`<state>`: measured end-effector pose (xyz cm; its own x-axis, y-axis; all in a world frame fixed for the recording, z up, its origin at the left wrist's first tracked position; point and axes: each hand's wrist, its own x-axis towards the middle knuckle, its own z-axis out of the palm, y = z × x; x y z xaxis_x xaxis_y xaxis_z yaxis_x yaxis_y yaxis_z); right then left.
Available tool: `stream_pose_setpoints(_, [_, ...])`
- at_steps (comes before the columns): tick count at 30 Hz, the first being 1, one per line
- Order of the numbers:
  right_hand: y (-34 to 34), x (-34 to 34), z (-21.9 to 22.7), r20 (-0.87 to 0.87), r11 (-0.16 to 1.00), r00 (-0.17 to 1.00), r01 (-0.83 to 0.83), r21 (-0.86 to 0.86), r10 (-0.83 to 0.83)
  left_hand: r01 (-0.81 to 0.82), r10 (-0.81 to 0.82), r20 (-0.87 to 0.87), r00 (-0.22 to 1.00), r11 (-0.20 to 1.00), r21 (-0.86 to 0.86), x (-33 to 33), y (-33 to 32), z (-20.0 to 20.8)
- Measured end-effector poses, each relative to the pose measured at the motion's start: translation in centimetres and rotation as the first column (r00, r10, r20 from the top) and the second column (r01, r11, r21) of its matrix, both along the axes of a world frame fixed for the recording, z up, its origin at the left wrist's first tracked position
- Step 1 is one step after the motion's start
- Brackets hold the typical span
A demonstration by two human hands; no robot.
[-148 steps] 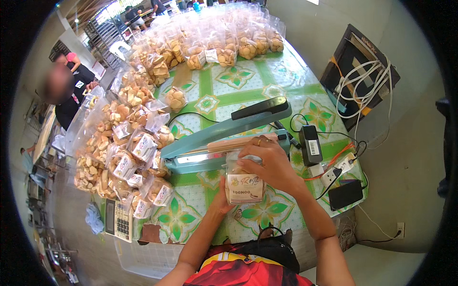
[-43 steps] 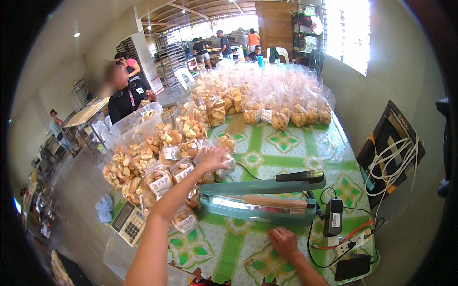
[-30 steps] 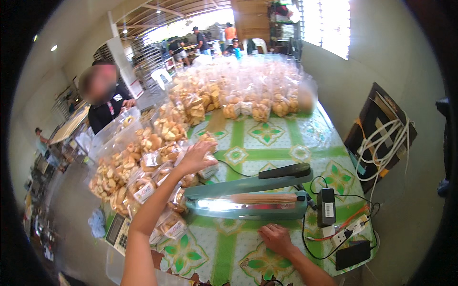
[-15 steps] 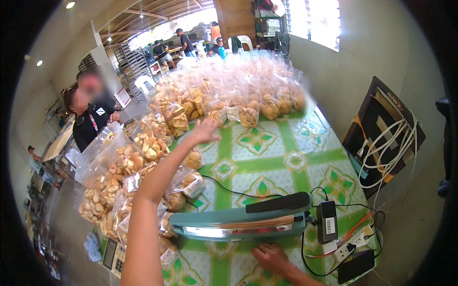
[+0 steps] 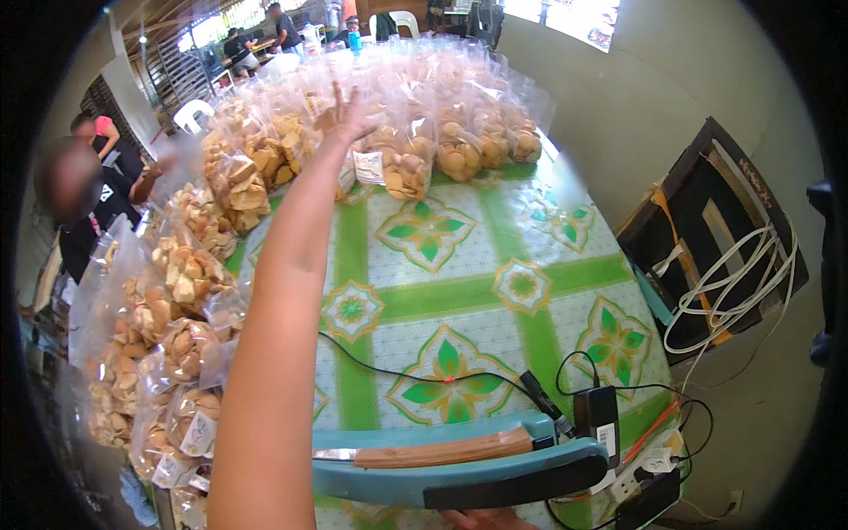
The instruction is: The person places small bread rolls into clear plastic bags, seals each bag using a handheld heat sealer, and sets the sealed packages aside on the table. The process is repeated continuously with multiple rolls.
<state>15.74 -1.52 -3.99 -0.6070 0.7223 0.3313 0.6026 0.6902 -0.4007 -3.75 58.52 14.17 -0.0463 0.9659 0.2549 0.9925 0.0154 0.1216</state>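
Note:
My left arm stretches forward over the table, and my left hand (image 5: 344, 117) is raised in front of the clear plastic bags of bread pieces (image 5: 406, 150). Its fingers are spread and hold nothing. At the lower edge, my right hand (image 5: 483, 518) shows only in part beneath a teal bag sealer (image 5: 530, 464); its fingers are hidden. The sealer lies across the near table with its black grip toward me and a brown strip along its jaw. My left forearm covers its left end.
More bread bags (image 5: 181, 265) line the left side. A black power adapter (image 5: 596, 412), a power strip (image 5: 632, 477) and cables lie at the right of the patterned tablecloth (image 5: 424, 300). Coiled white cable hangs on a dark frame (image 5: 707, 238). A person (image 5: 97, 194) stands at left.
My left hand has reached farther over the bags. The sealer has tipped toward me, bringing its black grip to the near side. My right hand is now mostly behind it. The view has shifted.

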Motion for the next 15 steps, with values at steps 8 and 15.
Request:
stream_pose_setpoints(8, [-0.5, 0.1, 1.9, 0.003, 0.966, 0.999, 0.049, -0.254, -0.05, 0.192, -0.193, 0.163, 0.968, 0.981, 0.024, -4.5, 2.7, -6.5])
stream_pose_setpoints(15, [-0.1, 0.5, 1.4, 0.114, 0.966, 0.99, -0.047, -0.254, 0.078, 0.54, -0.544, 0.105, 0.832, 0.839, 0.07, -3.5, -4.6, -3.7])
